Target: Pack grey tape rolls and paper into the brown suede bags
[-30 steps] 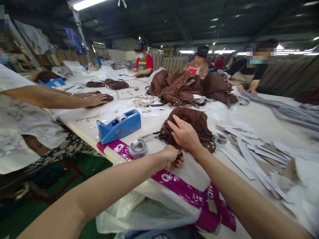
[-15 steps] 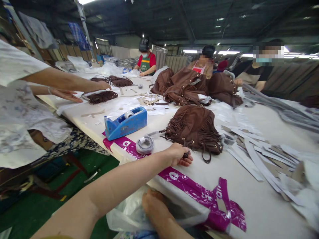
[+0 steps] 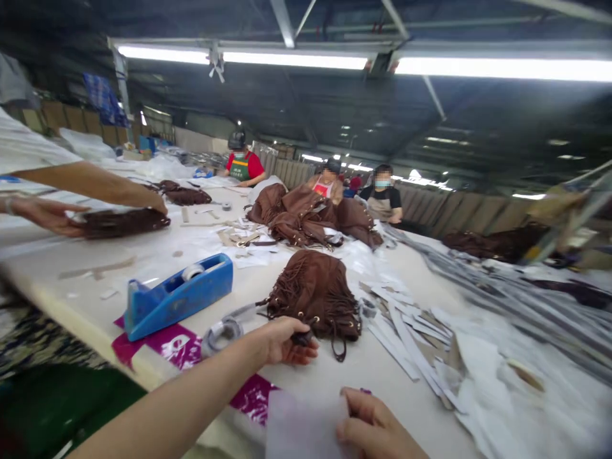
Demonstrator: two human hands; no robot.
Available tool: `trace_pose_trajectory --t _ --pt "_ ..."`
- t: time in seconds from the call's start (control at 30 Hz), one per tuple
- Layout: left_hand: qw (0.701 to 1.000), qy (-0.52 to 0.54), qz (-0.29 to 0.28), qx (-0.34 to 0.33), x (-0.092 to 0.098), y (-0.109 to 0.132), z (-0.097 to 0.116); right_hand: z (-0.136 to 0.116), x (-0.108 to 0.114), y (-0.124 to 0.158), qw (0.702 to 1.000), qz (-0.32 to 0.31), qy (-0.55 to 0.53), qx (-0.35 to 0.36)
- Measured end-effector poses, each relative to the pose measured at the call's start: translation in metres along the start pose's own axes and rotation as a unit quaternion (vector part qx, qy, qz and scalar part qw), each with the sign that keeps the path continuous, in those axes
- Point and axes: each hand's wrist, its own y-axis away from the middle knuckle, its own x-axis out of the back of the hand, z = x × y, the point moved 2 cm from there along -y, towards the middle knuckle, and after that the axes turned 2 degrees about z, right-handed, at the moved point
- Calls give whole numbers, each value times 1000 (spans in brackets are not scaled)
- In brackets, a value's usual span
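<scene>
A brown fringed bag [image 3: 313,293] lies on the white table [image 3: 363,370] in front of me. My left hand [image 3: 285,341] rests at its near edge, fingers closed on a dark piece of the bag, perhaps a strap end. My right hand [image 3: 373,427] is low at the table's front edge, fingers curled on a pale translucent sheet [image 3: 299,424], seemingly a plastic bag.
A blue tape dispenser [image 3: 176,294] and a grey tape roll [image 3: 220,333] sit left of the bag. Paper strips [image 3: 411,331] lie to the right. More brown bags [image 3: 306,217] are piled behind. A person's hands [image 3: 52,213] work at left; several people sit across.
My right hand rose from below the table edge onto the table with a pale sheet. My view swung upward and right. My left hand stayed at the bag's edge.
</scene>
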Motion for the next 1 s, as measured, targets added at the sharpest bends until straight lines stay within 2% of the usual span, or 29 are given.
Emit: trace_pose_trajectory --t 0.07,0.13,0.23,0.37,0.47,0.67,0.83,1.0 --pt "1000 -2 3 -13 1 -3 5 0 15 -18 996 63 -61 7" --pt "999 -3 13 -36 1 -4 10 4 24 -38 992 99 -80 25" --pt "997 -10 32 -68 -1 -4 13 9 28 -66 987 105 -104 66" --pt "995 -38 55 -72 -5 -2 14 6 20 -89 983 93 -120 104" --pt "991 -70 72 -86 -4 1 15 -1 16 -96 984 102 -104 101" --pt "974 -124 102 -162 9 4 19 -3 15 -102 984 99 -105 101" --pt "966 -130 140 -175 14 6 19 -1 13 -107 980 149 -101 84" --pt "976 -132 97 -146 11 14 18 11 17 -104 982 130 -129 49"
